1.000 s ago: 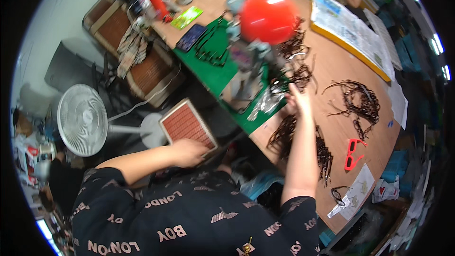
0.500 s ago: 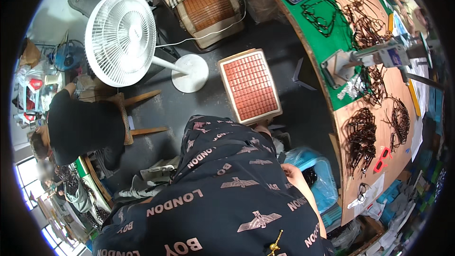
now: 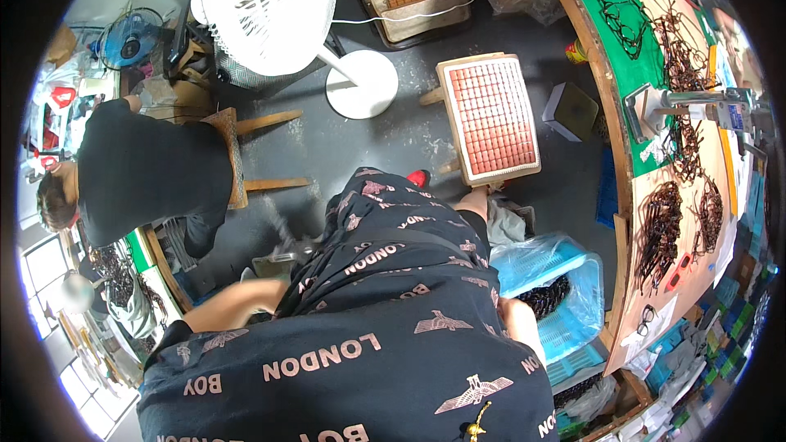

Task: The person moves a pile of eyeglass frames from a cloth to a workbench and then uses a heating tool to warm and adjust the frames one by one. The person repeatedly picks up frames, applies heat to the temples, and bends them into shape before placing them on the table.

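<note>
1. On the left, a person in dark clothes [image 3: 155, 172] sits on a wooden stool [image 3: 237, 155], the back turned to us.
2. The left hand [image 3: 264, 295] is near, at the left side of the black shirt [image 3: 368, 303]. It is blurred and partly hidden, so I cannot tell if it is spread or pressed together.
3. Farther away, a white fan [image 3: 270, 8] stands on the grey floor [image 3: 417, 74].
4. To the right of the fan is a seat with red tiles [image 3: 495, 119].
5. The right hand [image 3: 517, 317] is near, just beside the left part of the blue basket [image 3: 573, 319]. Its fingers are mostly hidden; I cannot tell their state, nor whether they touch the basket.
6. This basket is near, left of the tabletop [image 3: 643, 188], with clear plastic around it and a dark bundle [image 3: 547, 299] inside.
7. On the tabletop, the green mat [image 3: 639, 74] lies far, red glasses [image 3: 678, 272] and dark glasses [image 3: 646, 319] nearer.
</note>
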A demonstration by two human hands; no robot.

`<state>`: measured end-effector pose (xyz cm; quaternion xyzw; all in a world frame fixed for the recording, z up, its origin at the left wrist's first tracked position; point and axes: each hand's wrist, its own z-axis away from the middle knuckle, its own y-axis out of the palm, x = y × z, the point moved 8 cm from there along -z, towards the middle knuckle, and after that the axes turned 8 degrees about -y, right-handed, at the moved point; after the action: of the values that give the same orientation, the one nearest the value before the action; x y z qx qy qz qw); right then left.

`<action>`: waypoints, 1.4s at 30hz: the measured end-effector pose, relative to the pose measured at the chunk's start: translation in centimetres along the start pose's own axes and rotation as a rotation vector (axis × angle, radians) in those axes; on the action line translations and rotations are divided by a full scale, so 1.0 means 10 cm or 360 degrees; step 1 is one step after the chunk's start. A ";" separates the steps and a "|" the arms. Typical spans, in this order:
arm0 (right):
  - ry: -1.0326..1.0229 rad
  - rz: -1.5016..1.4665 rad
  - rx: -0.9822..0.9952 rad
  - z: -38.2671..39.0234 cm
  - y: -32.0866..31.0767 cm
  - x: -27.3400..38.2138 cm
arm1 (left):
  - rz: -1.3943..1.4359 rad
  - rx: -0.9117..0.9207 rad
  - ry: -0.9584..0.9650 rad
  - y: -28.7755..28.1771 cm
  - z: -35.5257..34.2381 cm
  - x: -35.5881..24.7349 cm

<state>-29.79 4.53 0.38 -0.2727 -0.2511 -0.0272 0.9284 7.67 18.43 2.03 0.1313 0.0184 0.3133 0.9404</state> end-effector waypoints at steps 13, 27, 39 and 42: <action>0.0130 -0.0474 -0.0003 0.29 0.31 -0.28 | -0.1171 -0.1321 0.0839 -1.28 1.05 -1.76; 0.0004 -0.2454 -0.0587 0.01 -0.69 -1.08 | -0.1498 -0.0777 0.0592 -1.35 0.84 -3.85; 0.0405 -0.2686 -0.1199 0.49 0.12 -2.39 | -0.1247 -0.1250 0.0685 -2.52 -1.13 -5.49; 0.0636 -0.2733 -0.1190 0.61 0.26 -2.34 | -0.1207 -0.1083 0.0788 -2.03 -1.34 -5.66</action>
<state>-52.50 7.85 -7.71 -0.2645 -0.1774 -0.8231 0.4702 -27.45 -27.62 -18.87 -0.2723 0.1823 -0.0368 0.9441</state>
